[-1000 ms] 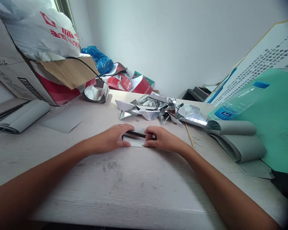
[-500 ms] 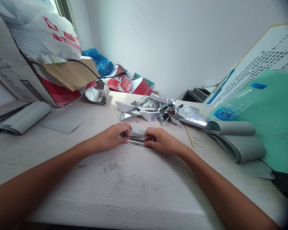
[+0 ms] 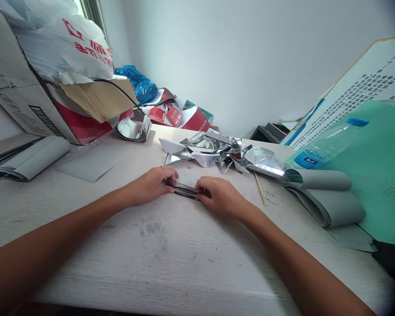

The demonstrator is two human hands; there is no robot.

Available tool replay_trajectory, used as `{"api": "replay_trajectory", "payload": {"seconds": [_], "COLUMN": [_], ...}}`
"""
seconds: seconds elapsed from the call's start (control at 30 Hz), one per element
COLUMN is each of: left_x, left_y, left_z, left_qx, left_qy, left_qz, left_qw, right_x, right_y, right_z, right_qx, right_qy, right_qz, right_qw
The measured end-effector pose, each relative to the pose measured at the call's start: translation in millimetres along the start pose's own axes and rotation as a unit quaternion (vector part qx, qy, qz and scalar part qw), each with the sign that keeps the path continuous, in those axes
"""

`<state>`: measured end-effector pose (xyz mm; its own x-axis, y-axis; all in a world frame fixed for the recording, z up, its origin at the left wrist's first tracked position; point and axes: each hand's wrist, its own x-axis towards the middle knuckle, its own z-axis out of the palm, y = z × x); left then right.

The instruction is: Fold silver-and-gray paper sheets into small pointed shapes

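Note:
Between my two hands, at the middle of the table (image 3: 125,245), is a small folded piece of silver foil paper (image 3: 184,189). My left hand (image 3: 154,185) pinches its left end between thumb and fingers. At the right end, my right hand (image 3: 217,193) grips the same piece with curled fingers. Both ends of the paper are hidden by the fingers. Just beyond the hands lies a pile of folded silver foil pieces (image 3: 217,151). A single flat grey sheet (image 3: 87,164) rests to the left of my left hand.
Grey sheet stacks lie folded over at left (image 3: 36,158) and right (image 3: 335,206). A thin stick (image 3: 260,188) and rubber bands (image 3: 271,197) sit right of my hand. A plastic bottle (image 3: 329,142) lies on a green sheet (image 3: 388,175). A carton (image 3: 23,94) stands back left.
The foil paper between my hands is now folded narrower, its front part brought up. My hands have drawn slightly closer together and shifted a little left. The pile beyond is unchanged.

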<state>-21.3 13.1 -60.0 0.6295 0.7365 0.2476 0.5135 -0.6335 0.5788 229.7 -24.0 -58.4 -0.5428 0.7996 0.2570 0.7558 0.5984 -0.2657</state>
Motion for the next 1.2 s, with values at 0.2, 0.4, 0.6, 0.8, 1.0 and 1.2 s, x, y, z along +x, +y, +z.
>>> {"api": "replay_trajectory", "payload": {"seconds": [0.2, 0.4, 0.6, 0.8, 1.0, 1.2], "left_x": [-1.5, -0.1, 0.0, -1.0, -1.1, -1.0], "left_y": [0.6, 2.1, 1.9, 1.6, 4.0, 5.5], "left_z": [-0.6, -1.6, -3.5, -3.6, -4.6, -7.5], "left_qx": [0.019, 0.059, 0.075, 0.099, 0.139, 0.160], "left_qy": [0.010, 0.015, 0.006, 0.000, 0.000, -0.006], "left_qz": [0.013, 0.034, 0.043, 0.045, 0.018, 0.007], "left_qw": [1.000, 0.998, 0.996, 0.994, 0.990, 0.987], "right_x": [-1.9, -0.7, -1.6, -1.8, -0.9, 0.6], "right_y": [-5.4, -7.6, -9.6, -12.6, -7.3, -7.5], "right_z": [-1.5, -1.0, -3.7, -5.5, -3.3, -1.0], "right_qx": [-0.020, -0.036, -0.071, -0.115, -0.096, -0.101], "right_qy": [-0.010, -0.006, -0.027, -0.036, -0.017, -0.011], "right_qz": [0.006, 0.011, -0.012, 0.008, -0.001, -0.012], "right_qw": [1.000, 0.999, 0.997, 0.993, 0.995, 0.995]}}
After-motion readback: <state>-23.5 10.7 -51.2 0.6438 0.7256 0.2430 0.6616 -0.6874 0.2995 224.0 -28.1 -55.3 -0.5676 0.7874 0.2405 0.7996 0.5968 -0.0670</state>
